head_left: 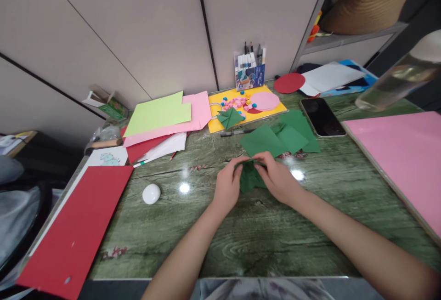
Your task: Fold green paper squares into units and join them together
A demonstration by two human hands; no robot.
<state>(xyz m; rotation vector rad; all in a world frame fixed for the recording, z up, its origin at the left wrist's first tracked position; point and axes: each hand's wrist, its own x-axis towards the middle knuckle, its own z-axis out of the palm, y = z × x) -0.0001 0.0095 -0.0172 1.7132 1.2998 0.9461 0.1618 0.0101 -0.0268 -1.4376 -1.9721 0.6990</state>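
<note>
Between my two hands is a folded piece of dark green paper (248,178), bent and raised a little at its far edge. My left hand (228,181) pinches its left side with thumb and fingers. On the right side, my right hand (275,176) grips the same paper, its fingertips meeting the left ones at the top edge. Just beyond my fingers lie several flat green paper squares (263,140), overlapping. A folded green paper shape (230,118) rests farther back on a yellow sheet (215,126).
Pink pellets (236,103) and a pink disc (265,101) lie on the yellow sheet. A phone (322,117) and pink board (403,144) are to the right. Leftward are a white round object (151,194), a red sheet (82,217) and lime paper (155,115). A clear bottle (389,82) stands back right.
</note>
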